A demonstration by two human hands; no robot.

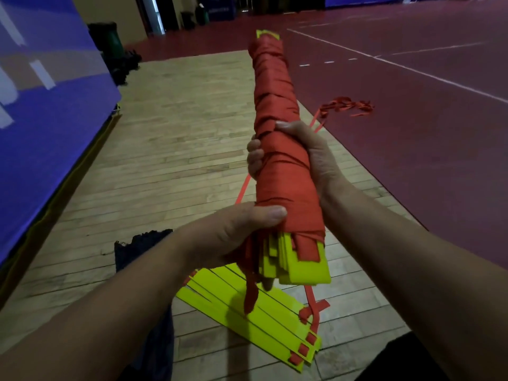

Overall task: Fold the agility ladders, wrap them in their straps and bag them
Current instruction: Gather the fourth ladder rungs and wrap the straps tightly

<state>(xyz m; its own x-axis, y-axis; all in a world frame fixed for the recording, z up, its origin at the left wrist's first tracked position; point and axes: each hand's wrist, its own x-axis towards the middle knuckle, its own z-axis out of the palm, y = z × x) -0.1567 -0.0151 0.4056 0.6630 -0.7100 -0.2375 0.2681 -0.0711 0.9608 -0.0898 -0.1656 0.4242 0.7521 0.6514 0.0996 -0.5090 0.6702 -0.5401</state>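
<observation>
I hold a folded agility ladder bundle (277,111) out in front of me, its yellow rungs wound almost end to end in orange strap. My left hand (236,235) grips the near end, where yellow rung tips stick out. Round the bundle's middle, my right hand (305,149) is wrapped, thumb on top and fingertips showing on the left side. A loose strap end (251,295) dangles below my left hand. A second ladder (247,306) lies on the floor beneath, its yellow rungs stacked flat. A dark bag (137,248) lies on the floor at the left.
Loose orange strap (346,105) trails across the dark red court floor to the right. A blue padded barrier (46,111) lines the left side. Dark bins (107,39) and gear stand at the far left. Wooden flooring (178,138) runs ahead.
</observation>
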